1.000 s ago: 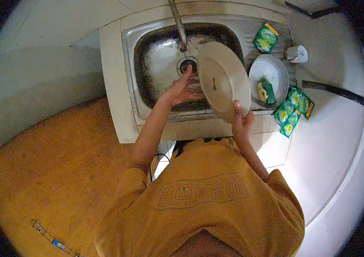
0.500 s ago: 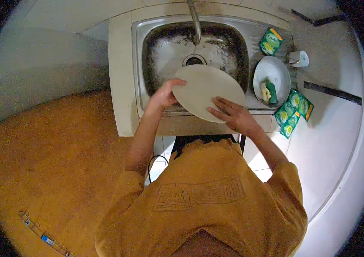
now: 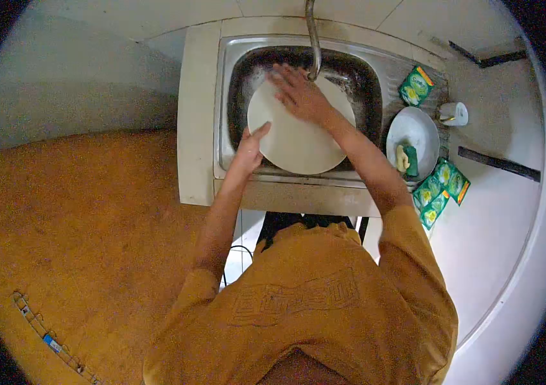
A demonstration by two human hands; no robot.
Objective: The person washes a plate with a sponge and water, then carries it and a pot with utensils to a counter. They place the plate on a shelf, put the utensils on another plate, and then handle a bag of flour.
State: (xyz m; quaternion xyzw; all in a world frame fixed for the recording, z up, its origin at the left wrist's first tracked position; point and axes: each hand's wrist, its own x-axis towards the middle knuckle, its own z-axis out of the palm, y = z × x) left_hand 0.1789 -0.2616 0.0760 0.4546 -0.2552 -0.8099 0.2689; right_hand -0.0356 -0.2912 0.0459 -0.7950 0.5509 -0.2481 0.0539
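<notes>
A large pale round plate (image 3: pixel 308 144) is held over the basin of the metal sink (image 3: pixel 223 96), below the curved tap (image 3: pixel 314 42). My left hand (image 3: pixel 250 151) grips the plate's left edge, with the thumb on its upper face. Across the plate's far part lies my right hand (image 3: pixel 302 96), flat with fingers spread and slightly blurred, close to the tap's mouth. Whether water is running cannot be made out. The plate hides the drain.
Right of the basin, a white bowl (image 3: pixel 411 120) contains a green and pale-yellow sponge-like item (image 3: pixel 407 160). Green packets lie behind it (image 3: pixel 416 86) and in front of it (image 3: pixel 436 192). A white cup (image 3: pixel 456 114) stands near the right wall.
The plate has moved farther over the basin, toward the tap. My right hand has slid from its near right part to its far part. The view has shifted slightly.
</notes>
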